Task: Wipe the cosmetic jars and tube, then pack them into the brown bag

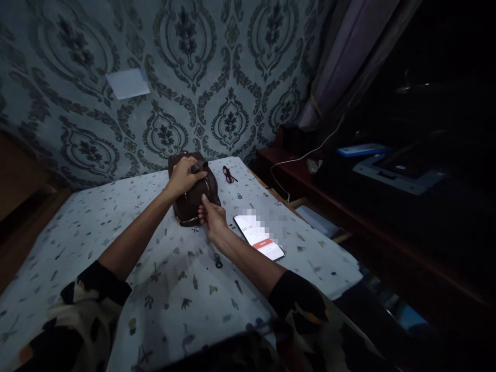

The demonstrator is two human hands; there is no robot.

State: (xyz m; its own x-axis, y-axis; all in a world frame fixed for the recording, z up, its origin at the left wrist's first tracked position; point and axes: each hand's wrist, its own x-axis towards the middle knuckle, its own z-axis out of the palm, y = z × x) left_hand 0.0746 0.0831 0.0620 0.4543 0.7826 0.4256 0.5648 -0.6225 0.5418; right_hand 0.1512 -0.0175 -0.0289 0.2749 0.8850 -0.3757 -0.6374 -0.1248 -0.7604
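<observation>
A dark brown bag (189,206) with gold-coloured zip lines or chain stands on the patterned white cloth, near the wall. My left hand (185,177) is at the top of the bag, its fingers closed around a dark strap or handle. Low on the bag's right front, my right hand (212,214) has its fingers curled in a pinch against the side. What the right fingers hold is too small and dark to make out.
A lit phone (258,238) lies right of my right forearm. Dark red glasses (229,174) rest behind it. The cloth-covered table (163,305) meets a patterned wall with a paper (127,83). A white cable (296,161) crosses dark red furniture (329,188) at right.
</observation>
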